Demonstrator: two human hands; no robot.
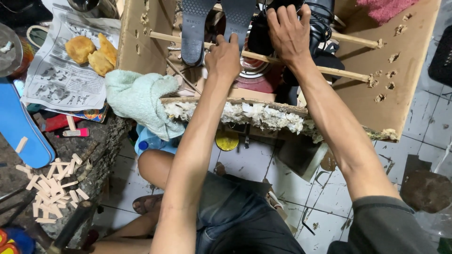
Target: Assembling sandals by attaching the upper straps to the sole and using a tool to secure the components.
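Note:
My left hand (223, 57) reaches into an open brown box (405, 84) and closes on the lower end of a grey shoe sole (237, 16) that leans on a wooden rod (263, 57). A second grey sole (193, 33) stands just left of it. My right hand (288, 33) lies over a black shoe (322, 23) at the back of the box, its fingers wrapped on the shoe's top. A round red and silver object (256, 75) on the box floor is partly hidden by both hands.
The box's front edge (263, 115) is crusted with whitish dried lumps. A pale green towel (136, 99) hangs at its left corner. Newspaper with fried pieces (89, 49), several small wood chips (52, 188) and a blue board (19, 127) lie at left. My knees are over the tiled floor (329, 188).

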